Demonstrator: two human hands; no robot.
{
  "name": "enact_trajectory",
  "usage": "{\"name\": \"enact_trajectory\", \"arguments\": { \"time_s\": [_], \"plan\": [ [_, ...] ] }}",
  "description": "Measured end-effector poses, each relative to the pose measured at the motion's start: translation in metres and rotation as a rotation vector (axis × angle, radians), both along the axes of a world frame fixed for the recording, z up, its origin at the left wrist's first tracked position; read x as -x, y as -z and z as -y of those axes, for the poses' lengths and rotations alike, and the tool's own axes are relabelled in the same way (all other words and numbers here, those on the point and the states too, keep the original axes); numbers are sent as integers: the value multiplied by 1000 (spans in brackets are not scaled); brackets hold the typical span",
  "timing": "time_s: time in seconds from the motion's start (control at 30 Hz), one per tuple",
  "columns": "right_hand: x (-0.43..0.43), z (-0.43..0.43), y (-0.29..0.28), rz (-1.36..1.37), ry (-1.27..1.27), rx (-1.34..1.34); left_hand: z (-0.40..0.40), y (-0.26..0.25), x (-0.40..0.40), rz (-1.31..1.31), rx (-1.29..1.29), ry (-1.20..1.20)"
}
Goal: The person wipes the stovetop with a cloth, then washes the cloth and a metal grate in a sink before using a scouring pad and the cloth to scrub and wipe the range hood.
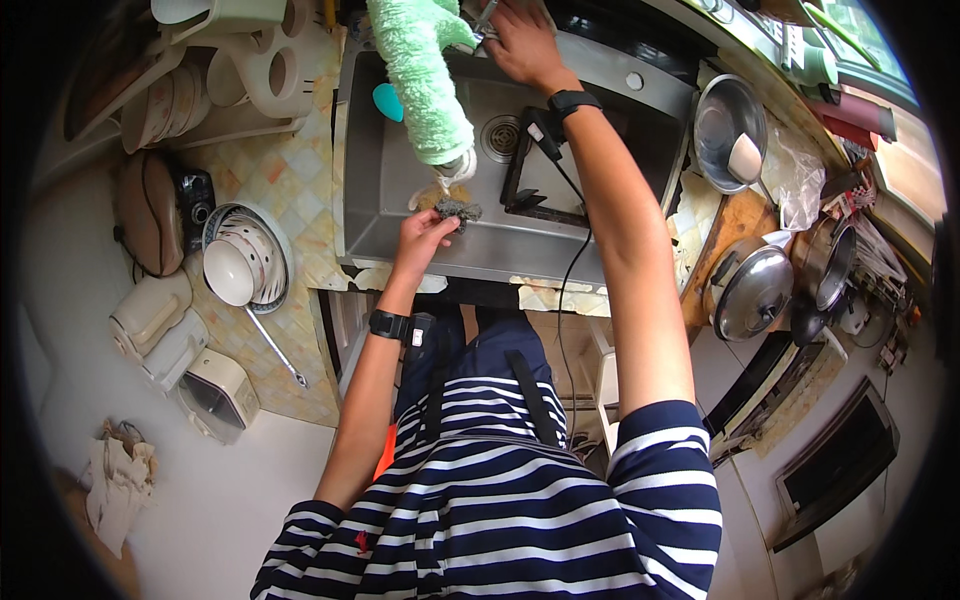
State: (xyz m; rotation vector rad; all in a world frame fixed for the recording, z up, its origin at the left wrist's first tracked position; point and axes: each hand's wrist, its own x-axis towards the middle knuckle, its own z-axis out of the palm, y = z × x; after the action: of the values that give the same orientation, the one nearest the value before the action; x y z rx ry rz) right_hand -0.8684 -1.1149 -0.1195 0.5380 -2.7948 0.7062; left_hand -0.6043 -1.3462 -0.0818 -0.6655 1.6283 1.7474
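My left hand (425,238) pinches a dark steel wool scourer (458,213) over the near part of the steel sink (367,180). Just above the scourer is the mouth of a faucet (454,165) wrapped in light green terry cloth (427,82), with water seeming to run from it. My right hand (525,46) reaches to the sink's far rim and lies on a greyish cloth (553,15) beside the faucet's metal lever (486,13); its fingertips are partly cut off by the frame's edge. A yellowish-brown patch lies under the water near the scourer.
In the sink are a black-framed item (544,176) with a cable and a turquoise object (388,102). Stacked bowls (238,264) stand on the left counter, below a dish rack (247,124). At right are a metal basin (712,112), a wooden board (742,214) and a lidded pot (752,294).
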Motion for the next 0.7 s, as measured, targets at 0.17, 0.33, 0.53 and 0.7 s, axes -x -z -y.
{"name": "enact_trajectory", "arguments": {
  "time_s": [0.17,0.33,0.53,0.7],
  "plan": [
    [-4,4,6,-18,48,-11,-3,1,1,-9,-13,-14],
    [-14,10,0,-34,71,97,-2,0,11,-19,-21,-65],
    [-37,16,8,-48,43,80,3,-2,8,4,-22,-64],
    [-64,20,1,-21,20,134,5,3,3,10,1,-22]
  ]
}}
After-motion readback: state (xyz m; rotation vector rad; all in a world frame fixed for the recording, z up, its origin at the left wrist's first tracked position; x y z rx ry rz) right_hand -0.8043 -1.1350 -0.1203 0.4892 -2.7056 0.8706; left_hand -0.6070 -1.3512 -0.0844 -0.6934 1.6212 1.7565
